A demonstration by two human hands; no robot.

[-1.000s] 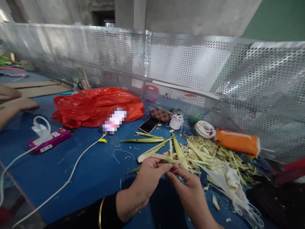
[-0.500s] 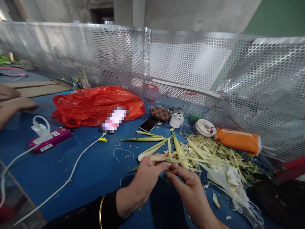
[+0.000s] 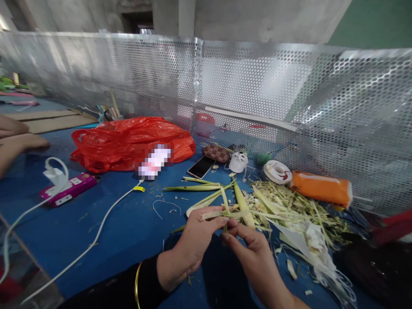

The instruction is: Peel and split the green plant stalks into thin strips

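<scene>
Above the blue table [image 3: 128, 240], my left hand [image 3: 195, 240] pinches crossed pale green husk strips [image 3: 225, 199] between thumb and fingers. One strip stands upward and another lies sideways across the hand. My right hand [image 3: 254, 251] is closed at the lower end of the same strips, thumb against fingers, its tips close to the left thumb. Just beyond the hands lie a broad pointed husk leaf [image 3: 242, 201] and longer green husk pieces [image 3: 193, 187]. A heap of shredded husk [image 3: 299, 210] spreads to the right.
A red plastic bag [image 3: 128, 141], a lit phone [image 3: 155, 162] and a purple power strip [image 3: 69, 189] with a white cable [image 3: 106, 219] lie left. Behind are a dark phone [image 3: 201, 166], a tape roll [image 3: 277, 172], an orange packet [image 3: 322, 188] and a perforated metal screen [image 3: 251, 81]. Another person's arm [image 3: 22, 143] rests far left.
The upright strip has tilted to the left, and the right fingertips have shifted slightly left. Both hands keep their pinch; the things on the table have not moved.
</scene>
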